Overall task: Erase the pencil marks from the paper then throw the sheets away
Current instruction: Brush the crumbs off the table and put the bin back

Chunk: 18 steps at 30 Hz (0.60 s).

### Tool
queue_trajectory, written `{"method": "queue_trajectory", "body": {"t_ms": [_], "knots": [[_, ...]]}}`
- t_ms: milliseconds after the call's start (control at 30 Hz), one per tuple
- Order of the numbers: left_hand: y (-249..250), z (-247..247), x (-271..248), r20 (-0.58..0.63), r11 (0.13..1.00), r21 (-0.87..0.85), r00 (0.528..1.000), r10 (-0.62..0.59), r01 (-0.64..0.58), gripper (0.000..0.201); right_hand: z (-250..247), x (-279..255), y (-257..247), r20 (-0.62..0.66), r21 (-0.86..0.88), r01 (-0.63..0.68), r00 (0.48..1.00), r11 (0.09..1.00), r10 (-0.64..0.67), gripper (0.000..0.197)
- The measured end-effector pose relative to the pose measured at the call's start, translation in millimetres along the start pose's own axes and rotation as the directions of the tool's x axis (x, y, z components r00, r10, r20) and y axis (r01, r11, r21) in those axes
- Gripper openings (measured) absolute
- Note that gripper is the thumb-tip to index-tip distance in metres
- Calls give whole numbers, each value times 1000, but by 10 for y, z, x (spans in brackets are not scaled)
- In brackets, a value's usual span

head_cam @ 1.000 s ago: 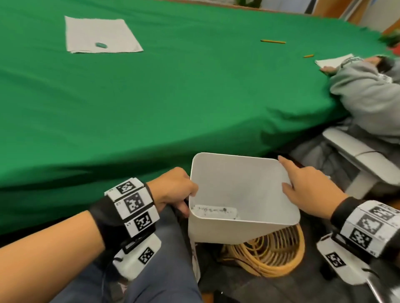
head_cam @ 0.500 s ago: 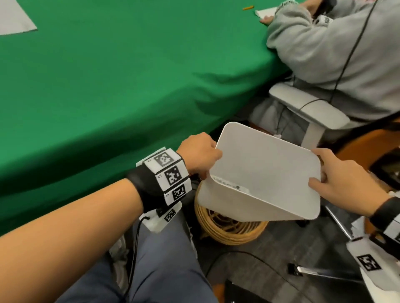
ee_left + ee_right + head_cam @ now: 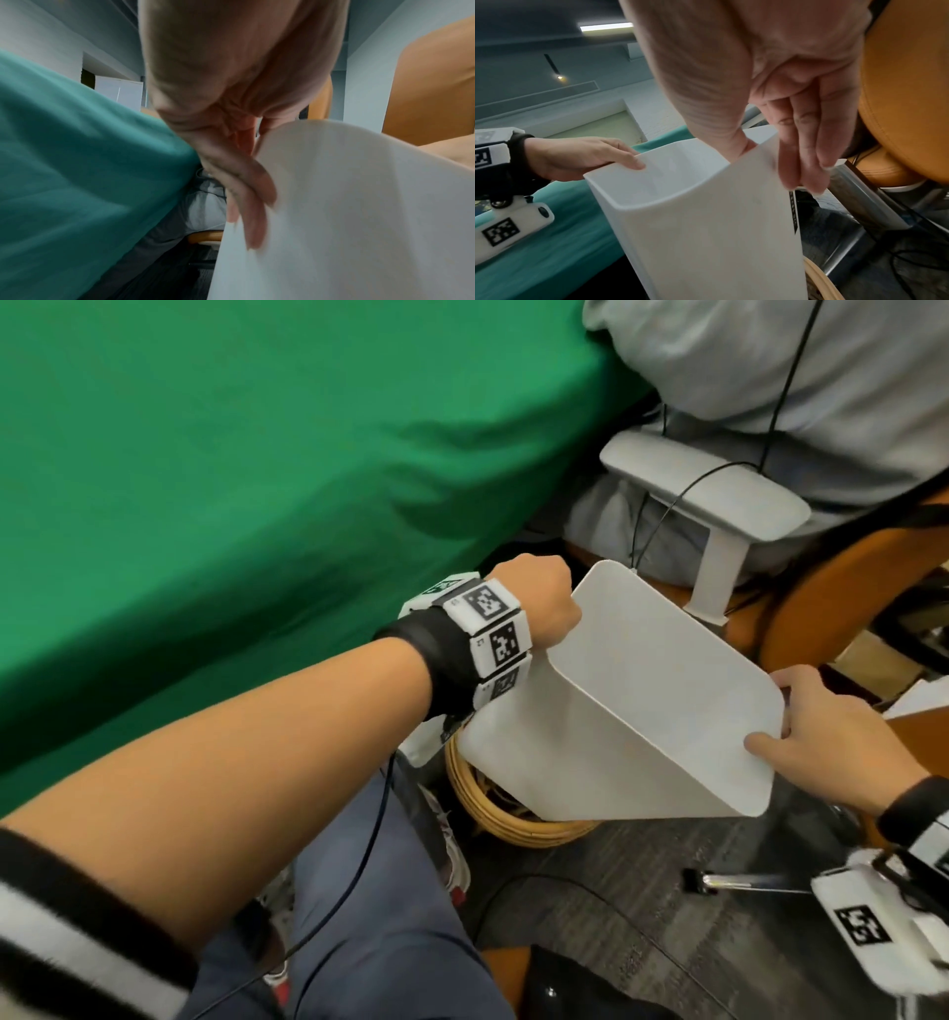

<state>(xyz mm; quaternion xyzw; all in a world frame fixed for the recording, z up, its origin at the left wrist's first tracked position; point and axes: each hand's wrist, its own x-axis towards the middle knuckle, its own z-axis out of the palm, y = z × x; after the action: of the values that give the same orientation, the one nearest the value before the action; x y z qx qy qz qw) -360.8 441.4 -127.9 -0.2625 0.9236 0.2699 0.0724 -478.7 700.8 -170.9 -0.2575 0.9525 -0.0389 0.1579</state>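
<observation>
I hold a white plastic bin [image 3: 642, 701] in both hands beside the green table [image 3: 257, 480]. It is tilted, with its lower end over a wicker basket [image 3: 513, 819] on the floor. My left hand [image 3: 534, 608] grips the bin's left rim, thumb inside and fingers [image 3: 246, 192] on the outer wall. My right hand [image 3: 832, 747] grips the opposite rim, fingers [image 3: 800, 142] down the outside of the bin [image 3: 706, 233]. The part of the inside that shows in the right wrist view is bare. No sheet, eraser or pencil is in view.
A person in a grey top [image 3: 770, 377] sits close on the right in an orange chair [image 3: 847, 608] with a grey armrest [image 3: 708, 495]. Cables run across the dark floor [image 3: 616, 916]. My leg in blue jeans [image 3: 359, 916] is below the left arm.
Both hands have carried the bin right and down along the table edge and tipped it further. The paper and pencils on the table have left the view.
</observation>
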Motion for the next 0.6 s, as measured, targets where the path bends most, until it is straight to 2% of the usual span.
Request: {"method": "queue_trajectory", "body": {"t_ms": [100,233,300,433,500,600], "knots": [[37,99,-13,23,997,32,997,76,-77,24,44,-26,8,28,-26,-19,999,999,20,55],[-71,295,25,60,989,94,992,112,-117,32,177,-21,-94,132,-160,125,986,979,-104,49],[-193,407,69,81,989,107,993,88,-97,31,302,-3,-209,188,-204,209,967,957,-171,41],[-533,601,156,122,993,113,993,-1,-13,17,530,149,-481,182,-206,291,949,934,-255,24],[-711,696,191,153,995,101,988,-19,4,22,622,284,-593,222,-235,326,935,916,-276,28],[-909,851,196,184,994,92,980,-76,59,28,722,451,-733,289,-250,372,910,894,-297,43]]}}
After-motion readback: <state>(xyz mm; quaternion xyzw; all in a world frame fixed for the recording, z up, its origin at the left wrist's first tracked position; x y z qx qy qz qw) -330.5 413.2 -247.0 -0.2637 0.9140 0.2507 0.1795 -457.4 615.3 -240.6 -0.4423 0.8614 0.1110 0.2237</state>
